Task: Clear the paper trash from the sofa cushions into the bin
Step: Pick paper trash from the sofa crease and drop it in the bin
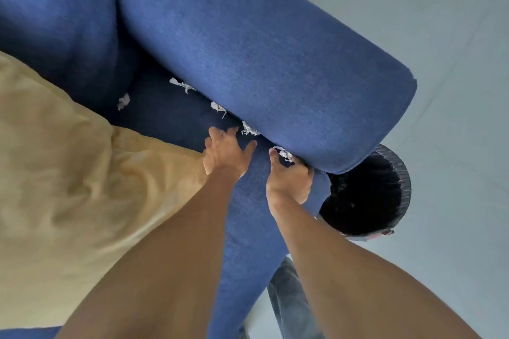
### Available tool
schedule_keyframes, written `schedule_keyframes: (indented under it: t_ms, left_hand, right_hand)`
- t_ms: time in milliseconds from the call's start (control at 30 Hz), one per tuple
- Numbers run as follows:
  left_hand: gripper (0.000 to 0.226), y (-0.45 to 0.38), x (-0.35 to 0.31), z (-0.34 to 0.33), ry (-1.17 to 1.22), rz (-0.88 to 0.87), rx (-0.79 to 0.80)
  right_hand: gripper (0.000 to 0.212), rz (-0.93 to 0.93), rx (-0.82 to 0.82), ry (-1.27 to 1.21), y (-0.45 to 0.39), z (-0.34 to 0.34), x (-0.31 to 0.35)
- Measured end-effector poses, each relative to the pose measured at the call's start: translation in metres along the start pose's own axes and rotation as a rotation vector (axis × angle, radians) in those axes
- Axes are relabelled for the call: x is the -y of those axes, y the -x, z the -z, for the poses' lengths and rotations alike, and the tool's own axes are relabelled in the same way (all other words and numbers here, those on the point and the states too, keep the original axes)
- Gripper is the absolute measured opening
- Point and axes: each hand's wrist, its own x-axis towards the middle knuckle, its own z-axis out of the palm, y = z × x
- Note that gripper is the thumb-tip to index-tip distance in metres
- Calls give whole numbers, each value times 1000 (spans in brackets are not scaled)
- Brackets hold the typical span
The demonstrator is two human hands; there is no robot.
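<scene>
Several crumpled white paper scraps lie along the seam between the blue seat cushion (170, 118) and the sofa arm (275, 63): one far back (182, 85), one in the middle (218, 108), one close by (250, 129), and another left near the back corner (123, 101). My right hand (289, 179) is closed around a paper scrap (283, 153) at the front of the seam. My left hand (225, 154) rests flat on the cushion with fingers spread, holding nothing. A black round bin (405, 187) stands on the floor just beyond the arm's front end.
A tan pillow (68, 187) covers the left part of the seat, touching my left wrist. Pale tiled floor (440, 63) lies to the right of the sofa. My trouser leg (286, 297) shows below the seat's front edge.
</scene>
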Motion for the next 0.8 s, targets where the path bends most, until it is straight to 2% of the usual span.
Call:
schedule_keyframes:
  t_ms: [100,200,333,467,600,800]
  left_hand:
    - [61,-24,-7,-17,-30,20,-52]
    - [46,-37,-13,-25,6,69,-116]
    - [33,-31,-13,-31,112,109,-184]
    - [29,21,-16,-36,342,9,-236]
    - [23,81,-32,-52,490,-101,-109]
    - [22,149,-88,-104,448,-291,161]
  right_hand:
    - [35,-53,-97,-8,-9,-19,8]
    - [23,-95,-93,-30,-18,-23,4]
    - [23,-49,-74,-246,-15,-16,-9]
    - [23,0,-37,-409,0,20,-31]
    - [4,-74,-72,-429,1,71,-62]
    - [23,-201,-221,-408,-29,137,-118]
